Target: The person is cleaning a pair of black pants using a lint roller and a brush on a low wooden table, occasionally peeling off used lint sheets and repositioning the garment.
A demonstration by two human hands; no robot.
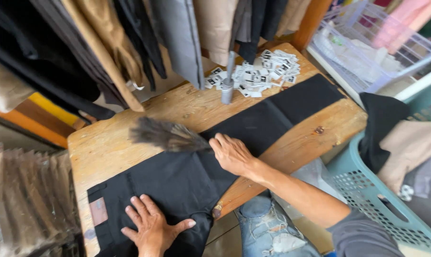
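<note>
On the wooden table [106,143] lie black trousers [187,181], spread flat. The left hand [151,228] presses them with open fingers so they do not slide, while the right hand [232,153], closed around a feather brush [165,135], sweeps the cloth.

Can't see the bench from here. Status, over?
Left hand flat on black trousers. Right hand holds feather brush on them. Tag pile and metal tool clear behind.
</note>
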